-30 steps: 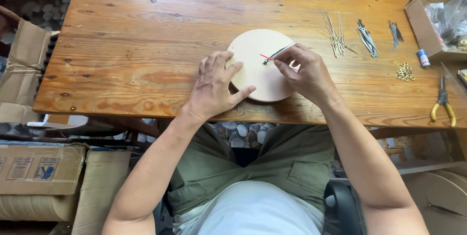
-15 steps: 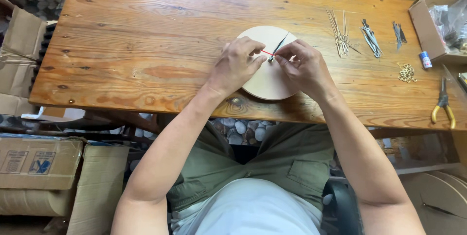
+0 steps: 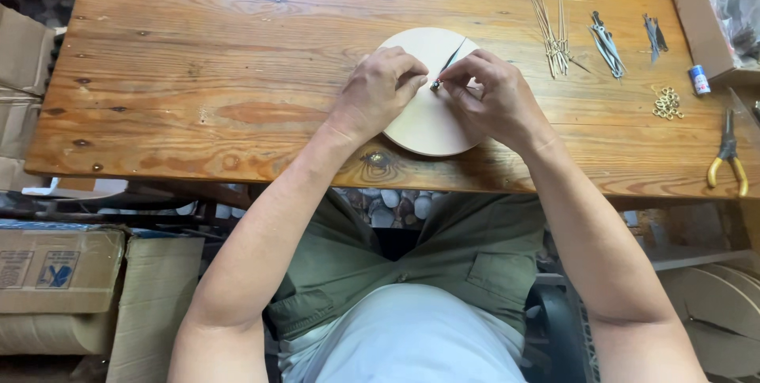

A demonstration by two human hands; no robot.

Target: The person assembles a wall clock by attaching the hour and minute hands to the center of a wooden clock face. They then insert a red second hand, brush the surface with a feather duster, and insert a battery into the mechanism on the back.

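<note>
**Inspector:** Disc [image 3: 431,125], pale round wood, centre frame on plank table [image 3: 198,74]. Left hand [image 3: 378,91] and right hand [image 3: 492,94] both pinch small at its hub, on thin dark hands [image 3: 451,58].

**Clerk:** Advice?

**Inspector:** Keep disc flat, press squarely. Wire pieces [image 3: 554,34], brass rings [image 3: 667,102], yellow pliers [image 3: 727,163] at right.

Bright, even daylight on the wooden table [image 3: 237,74]; soft shadows, sharp focus, slight bending at edges
</note>
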